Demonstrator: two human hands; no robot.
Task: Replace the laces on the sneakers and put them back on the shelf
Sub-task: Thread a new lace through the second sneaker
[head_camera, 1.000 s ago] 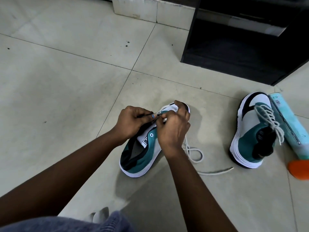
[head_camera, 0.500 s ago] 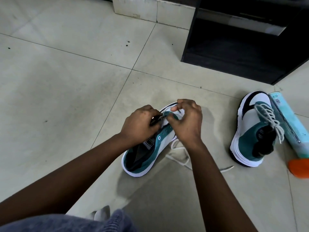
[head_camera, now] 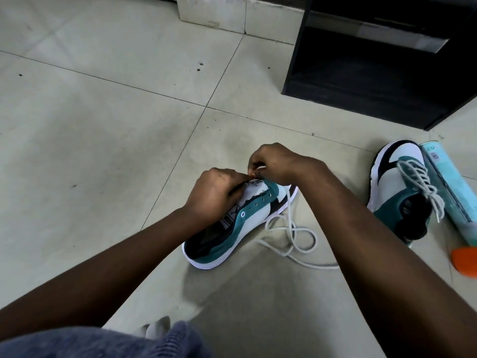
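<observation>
On the pale tiled floor, far right, a second sneaker lies with its toe pointing away from the person. It is white, teal and black, and its white laces are already threaded and tied. Just beside it, on its right side, lies a long light-blue tube with an orange cap at the near end; tube and sneaker seem to touch along their sides. Behind them stands a black shelf unit with an open lower compartment, well apart from the hands. A low white ledge runs along the top edge of the view. At the bottom, a piece of blue-grey clothing of the person is visible.

The sneaker in work stands on the floor in the middle, with the heel near the person and the toe pointing away and to the right. Its eyelets are mostly without lace. A white lace hangs from the front of the shoe and lies in loose loops on the tile at its right side; part of it goes under the right forearm.

Both forearms reach forward over the floor and the hands meet above the front eyelets. The left hand is curled and grips the tongue and the upper edge of the sneaker. The right hand is bent at the wrist, its fingers closed together, and it pinches the lace end at the top eyelet. The two hands touch each other at the fingertips, and they hide the toe part of the shoe.
</observation>
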